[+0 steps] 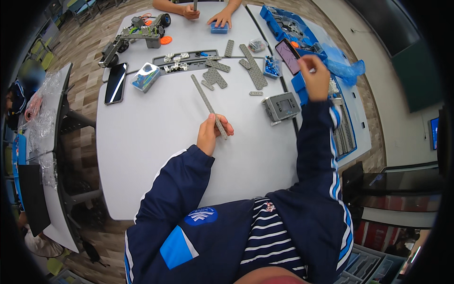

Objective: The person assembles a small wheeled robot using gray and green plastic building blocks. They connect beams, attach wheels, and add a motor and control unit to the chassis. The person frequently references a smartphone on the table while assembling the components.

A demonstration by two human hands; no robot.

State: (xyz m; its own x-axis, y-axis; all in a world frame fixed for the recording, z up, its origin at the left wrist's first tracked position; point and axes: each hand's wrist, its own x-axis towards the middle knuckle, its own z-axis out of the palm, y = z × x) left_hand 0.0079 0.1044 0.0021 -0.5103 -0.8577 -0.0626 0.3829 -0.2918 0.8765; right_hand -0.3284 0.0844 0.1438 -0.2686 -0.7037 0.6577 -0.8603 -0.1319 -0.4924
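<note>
My left hand (208, 135) is closed around the lower end of a long grey perforated beam (202, 93), which slants up and away over the white table. My right hand (317, 81) is raised at the right, beside a phone with a lit screen (286, 56) and above a blue parts tray (299, 84). Its thumb and fingertips come together in a pinch; whatever may be between them is too small to make out. Left of that forearm stands a grey controller box with a small screen (283, 106). Loose grey perforated plates (215, 78) lie beyond my left hand.
A wheeled robot model (142, 37) stands far left, near a dark phone (116, 84) and a clear-lidded box (146, 77). Blue pins fill a small tub (271, 66). Across the table, another person's hand (221, 18) rests on a blue box (219, 29). An open blue bin (274, 23) lies far right.
</note>
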